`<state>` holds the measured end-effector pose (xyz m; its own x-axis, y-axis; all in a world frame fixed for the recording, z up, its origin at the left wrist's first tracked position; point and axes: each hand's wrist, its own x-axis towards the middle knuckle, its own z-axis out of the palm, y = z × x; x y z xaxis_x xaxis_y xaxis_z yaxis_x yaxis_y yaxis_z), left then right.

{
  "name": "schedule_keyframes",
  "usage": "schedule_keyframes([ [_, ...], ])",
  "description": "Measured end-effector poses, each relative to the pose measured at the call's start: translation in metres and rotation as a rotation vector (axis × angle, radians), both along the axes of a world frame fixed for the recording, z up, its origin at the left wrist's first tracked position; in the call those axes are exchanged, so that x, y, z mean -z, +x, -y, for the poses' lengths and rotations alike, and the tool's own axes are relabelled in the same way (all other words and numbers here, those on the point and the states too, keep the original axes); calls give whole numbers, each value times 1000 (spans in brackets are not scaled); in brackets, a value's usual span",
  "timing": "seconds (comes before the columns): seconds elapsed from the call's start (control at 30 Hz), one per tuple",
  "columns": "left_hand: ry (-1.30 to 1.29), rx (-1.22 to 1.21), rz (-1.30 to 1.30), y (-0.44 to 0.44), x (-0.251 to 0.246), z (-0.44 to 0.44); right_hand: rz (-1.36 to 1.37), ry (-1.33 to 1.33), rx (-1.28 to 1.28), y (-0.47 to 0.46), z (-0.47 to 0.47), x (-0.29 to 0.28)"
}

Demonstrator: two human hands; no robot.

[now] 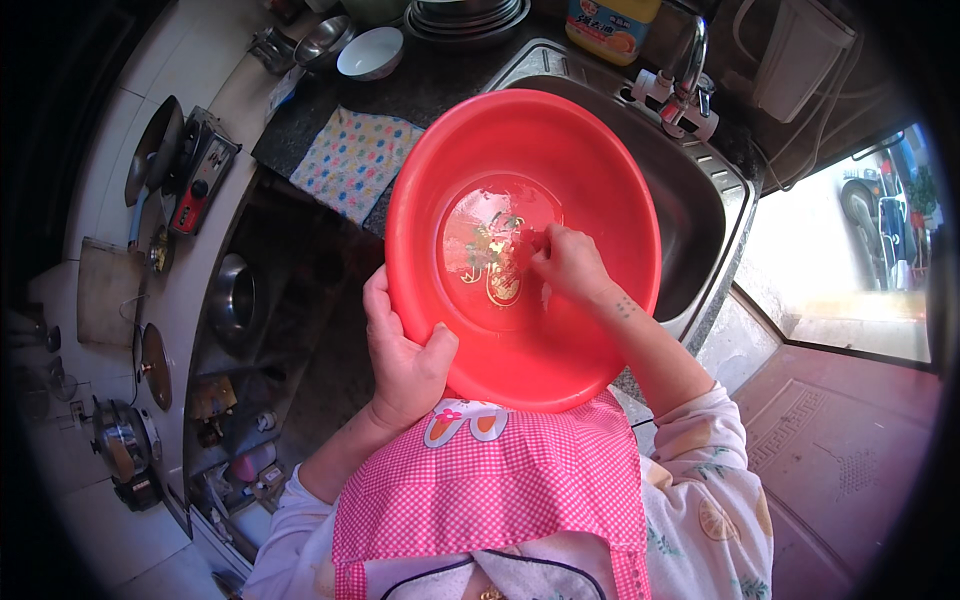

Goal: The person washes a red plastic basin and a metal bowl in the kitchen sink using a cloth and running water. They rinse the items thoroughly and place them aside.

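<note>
A round red plastic basin [592,330] is tilted over the counter's front edge and partly over the stainless steel sink [694,217]. Its lower rim is against the pink checked apron [487,502]. My left hand [409,360] grips the basin's rim at the lower left, thumb on the inner side. Inside the basin is my right hand [571,262], fingers curled close to the wet-looking bottom with its gold printed pattern. Whether something red is held in those fingers, I cannot tell.
A spotted cloth [356,161] lies on the dark counter left of the basin. Behind stand a white bowl [370,54], stacked metal basins [466,19] and a yellow jug [611,30]. A chrome faucet [686,82] rises behind the sink. An electric cooker [124,450] stands at left.
</note>
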<state>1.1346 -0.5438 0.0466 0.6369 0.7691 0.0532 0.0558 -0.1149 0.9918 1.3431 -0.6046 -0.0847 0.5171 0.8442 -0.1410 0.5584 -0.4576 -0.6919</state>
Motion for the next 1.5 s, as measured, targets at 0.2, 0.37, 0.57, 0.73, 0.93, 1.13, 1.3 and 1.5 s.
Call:
schedule_keyframes([
  [0.2, -1, 9, -2, -1, 0, 0, -182, 48, 31, 5, 14, 0],
  [0.37, 6, 24, 4, -2, -1, 0, -120, 19, 12, -5, 11, -16],
  [0.57, -2, 33, 0, -2, -1, -1, -85, 21, 6, -5, 6, -6],
  [0.73, -23, 20, 19, -3, -1, -1, -107, -53, 21, -7, 1, -12],
  [0.93, -40, 10, 24, -3, -2, 0, -81, -73, 26, -8, -5, -7],
  [1.13, -43, 6, 20, -4, 0, -1, -45, 31, 58, -11, -6, 7],
  [1.3, -19, 2, 7, -5, 2, -3, -278, 70, 86, -5, -2, 15],
  [1.5, -38, -4, 7, -4, 3, -3, -354, 73, 106, -3, 1, 2],
])
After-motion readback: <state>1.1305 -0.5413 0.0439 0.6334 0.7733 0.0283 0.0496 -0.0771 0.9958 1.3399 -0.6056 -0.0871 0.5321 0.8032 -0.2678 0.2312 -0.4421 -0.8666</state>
